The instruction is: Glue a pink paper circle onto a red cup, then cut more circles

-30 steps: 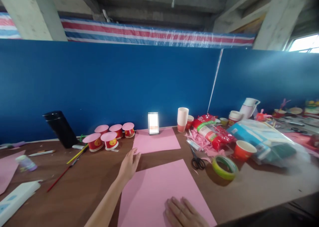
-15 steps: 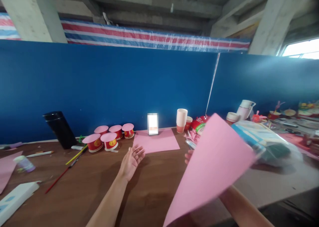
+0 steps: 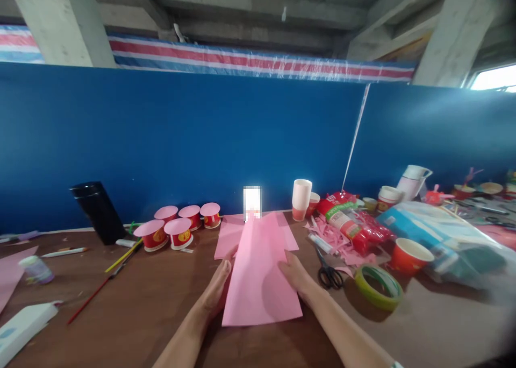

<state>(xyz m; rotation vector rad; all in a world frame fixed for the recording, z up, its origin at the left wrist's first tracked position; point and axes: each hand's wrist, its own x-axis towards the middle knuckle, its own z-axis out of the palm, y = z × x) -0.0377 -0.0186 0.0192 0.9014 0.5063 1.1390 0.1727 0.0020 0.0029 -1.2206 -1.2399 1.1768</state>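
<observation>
A large sheet of pink paper (image 3: 262, 282) is held in front of me, curved between both hands. My left hand (image 3: 220, 284) grips its left edge, with some fingers hidden behind the paper. At the right edge, my right hand (image 3: 297, 275) holds the same sheet, its fingertips partly covered. Behind it, another pink sheet (image 3: 288, 233) lies flat on the brown table (image 3: 161, 314). Several red cups with round pink tops (image 3: 179, 233) stand to the left of the sheets.
A black bottle (image 3: 99, 212) and brushes (image 3: 92, 295) are on the left. Scissors (image 3: 330, 276), green tape (image 3: 379, 287), an orange cup (image 3: 410, 257), a red package (image 3: 350, 220) and stacked white cups (image 3: 301, 198) are on the right. A blue partition (image 3: 221, 131) stands behind.
The raised pink sheet has moved from the right to the centre. My left hand, empty and open before, now holds its left side. Scissors and tape have come into view.
</observation>
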